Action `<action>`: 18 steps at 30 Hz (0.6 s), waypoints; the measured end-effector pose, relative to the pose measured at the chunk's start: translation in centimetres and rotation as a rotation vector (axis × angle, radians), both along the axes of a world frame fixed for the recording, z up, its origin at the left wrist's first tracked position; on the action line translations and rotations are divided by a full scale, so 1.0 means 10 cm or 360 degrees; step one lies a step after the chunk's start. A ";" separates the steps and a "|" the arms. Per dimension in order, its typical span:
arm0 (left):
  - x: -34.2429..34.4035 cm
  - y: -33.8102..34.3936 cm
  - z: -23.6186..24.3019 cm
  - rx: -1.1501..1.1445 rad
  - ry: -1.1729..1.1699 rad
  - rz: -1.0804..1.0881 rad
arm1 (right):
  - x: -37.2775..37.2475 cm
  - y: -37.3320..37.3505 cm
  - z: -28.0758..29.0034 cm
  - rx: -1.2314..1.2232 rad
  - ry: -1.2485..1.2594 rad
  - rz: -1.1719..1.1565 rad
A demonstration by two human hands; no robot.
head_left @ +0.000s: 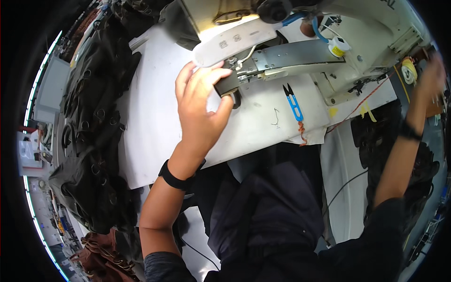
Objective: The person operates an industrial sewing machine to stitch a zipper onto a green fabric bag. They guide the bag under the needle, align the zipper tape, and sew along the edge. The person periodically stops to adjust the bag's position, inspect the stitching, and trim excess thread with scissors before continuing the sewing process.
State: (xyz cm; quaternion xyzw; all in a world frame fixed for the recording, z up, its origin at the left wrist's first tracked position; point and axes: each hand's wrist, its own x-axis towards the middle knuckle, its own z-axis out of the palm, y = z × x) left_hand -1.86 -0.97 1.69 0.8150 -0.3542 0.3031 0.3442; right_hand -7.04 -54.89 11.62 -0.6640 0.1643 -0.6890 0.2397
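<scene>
My left hand [198, 98] is at the free end of a sewing machine's narrow arm [296, 56], below the white head cover. Its thumb and fingers close around a small dark piece [226, 85], which looks like a strap tab with a brown edge and a curled lower end. The fingers partly hide that piece and the needle area. Far out to the right, my right hand [430, 77] is raised beside the machine body, blurred, and its fingers cannot be made out. Blue thread snips [294, 104] with an orange cord lie on the white table [159, 117].
Dark bags [94, 108] with metal rings pile along the table's left side, with reddish-brown ones [105, 254] lower down. More dark pieces [411, 162] hang at right below the table. A red cord [364, 103] crosses the right table edge. A lamp glows above the machine head.
</scene>
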 end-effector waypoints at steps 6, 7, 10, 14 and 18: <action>0.04 0.08 -0.08 -0.0087 -0.0200 -0.0039 | -0.30 2.96 -0.71 -0.0621 0.0515 0.1272; 0.03 0.07 -0.03 -0.0103 -0.0205 -0.0039 | -0.07 3.20 -0.76 -0.0540 0.0447 0.1344; 0.01 0.00 -0.01 -0.0152 -0.0088 -0.0042 | 0.42 3.40 -0.86 -0.0128 0.0401 0.1409; 0.00 -0.03 0.04 -0.0216 0.0148 -0.0010 | 0.54 3.52 -0.82 0.0150 0.0379 0.1498; 0.01 -0.07 0.02 -0.0340 0.0201 0.0012 | 0.63 3.60 -1.05 -0.0338 0.0253 0.0876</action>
